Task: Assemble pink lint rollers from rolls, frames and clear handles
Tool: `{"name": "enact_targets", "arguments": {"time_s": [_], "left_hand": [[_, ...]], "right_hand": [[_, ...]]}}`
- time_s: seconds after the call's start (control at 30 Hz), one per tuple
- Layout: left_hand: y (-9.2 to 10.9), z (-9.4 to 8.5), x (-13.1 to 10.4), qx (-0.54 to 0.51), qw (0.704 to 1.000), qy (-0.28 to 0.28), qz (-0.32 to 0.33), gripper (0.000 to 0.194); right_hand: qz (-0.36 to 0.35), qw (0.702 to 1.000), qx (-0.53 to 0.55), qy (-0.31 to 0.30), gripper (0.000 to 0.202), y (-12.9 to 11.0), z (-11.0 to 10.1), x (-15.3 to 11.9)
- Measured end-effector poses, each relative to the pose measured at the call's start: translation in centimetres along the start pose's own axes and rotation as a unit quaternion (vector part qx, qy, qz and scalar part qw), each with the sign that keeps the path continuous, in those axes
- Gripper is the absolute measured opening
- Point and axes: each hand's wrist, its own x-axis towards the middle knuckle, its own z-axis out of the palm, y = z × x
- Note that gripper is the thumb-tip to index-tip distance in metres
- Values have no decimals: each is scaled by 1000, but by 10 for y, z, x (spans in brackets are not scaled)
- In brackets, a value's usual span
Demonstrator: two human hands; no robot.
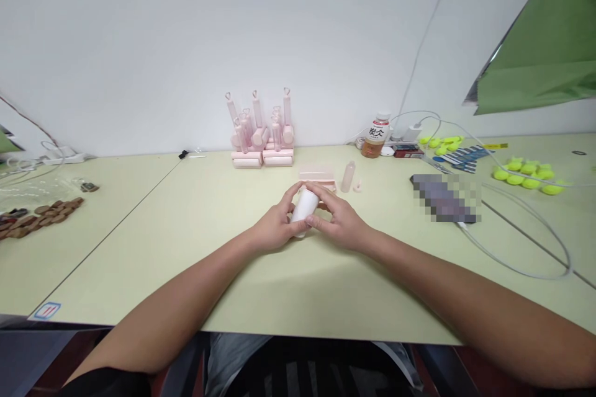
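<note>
Both hands hold a white roll (305, 206) between them, tilted, above the middle of the table. My left hand (274, 225) has its fingers round the roll's left side. On the other side, my right hand (342, 220) grips it with thumb and fingers. Just behind the hands lies a pink case (316, 176), partly hidden by the fingers. A small translucent pink bottle-shaped piece (347, 177) stands to its right, with a small pink part (357, 186) beside it.
Pink cases and upright handles (263, 136) stand by the wall. A labelled bottle (375, 135), a phone (442, 198) with a cable, and yellow-green items (528, 175) are on the right. Brown pieces (51, 216) lie at the far left of the table (186, 248).
</note>
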Motion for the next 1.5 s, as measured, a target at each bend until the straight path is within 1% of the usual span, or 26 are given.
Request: {"name": "enact_targets", "arguments": {"time_s": [0.07, 0.17, 0.2, 0.23, 0.27, 0.33, 0.37, 0.4, 0.47, 0.53, 0.6, 0.7, 0.83, 0.9, 0.97, 1.03, 1.07, 1.13, 1.23, 1.3, 1.4, 1.5], "left_hand": [[1, 0, -2, 38, 999, -2, 16, 92], [3, -2, -3, 74, 997, -8, 23, 86], [4, -4, -3, 80, 997, -9, 21, 85], [4, -5, -3, 80, 997, -7, 17, 84], [5, -6, -3, 74, 997, -2, 10, 83], [5, -9, -1, 47, 999, 20, -9, 82], [5, -11, -1, 29, 999, 32, -22, 82], [4, -13, 0, 12, 998, 44, -36, 82], [3, -16, 2, -13, 996, 63, -59, 83], [2, -20, 4, -28, 994, 75, -68, 85], [1, -24, 5, -36, 993, 88, -66, 86], [1, -27, 6, -35, 991, 111, -64, 85], [1, -31, 7, -35, 988, 137, -63, 84], [1, -34, 8, -47, 986, 144, -63, 84], [1, -37, 8, -70, 986, 137, -70, 85], [-1, -40, 9, -95, 984, 125, -82, 84], [-1, -41, 10, -106, 983, 119, -88, 84], [-2, -42, 10, -122, 981, 114, -95, 84], [-2, -42, 10, -137, 979, 111, -102, 85], [-1, -42, 10, -145, 978, 106, -104, 85], [1, -40, 9, -160, 977, 92, -105, 82], [1, -37, 9, -169, 977, 83, -103, 81]], "right_hand": [[6, 1000, -3, -20, 75, 1, 0, -1], [19, 999, -10, -49, 91, 0, 1, -2], [19, 998, -22, -57, 93, -1, 0, -1], [20, 997, -40, -58, 90, -2, -1, -1], [24, 996, -69, -51, 83, -4, -4, 1], [66, 985, -156, -18, 62, -5, -11, 5], [107, 972, -209, -3, 54, -5, -17, 7], [154, 952, -263, 4, 48, -3, -22, 9], [237, 905, -352, -26, 46, 3, -32, 13], [275, 873, -396, -72, 48, 11, -38, 16], [276, 863, -412, -95, 49, 18, -40, 19], [257, 866, -417, -94, 39, 22, -37, 21], [230, 877, -413, -86, 24, 16, -30, 21], [196, 892, -401, -74, 20, 13, -27, 18], [148, 913, -375, -57, 17, 11, -24, 15], [109, 932, -345, -34, 19, 11, -21, 12], [100, 937, -333, -24, 22, 12, -21, 11], [98, 944, -316, -6, 27, 14, -19, 11], [114, 951, -287, 7, 25, 15, -20, 11], [137, 958, -252, 9, 25, 15, -21, 11], [174, 967, -186, 8, 32, 11, -21, 9], [180, 974, -135, 13, 35, 6, -18, 8]]}}
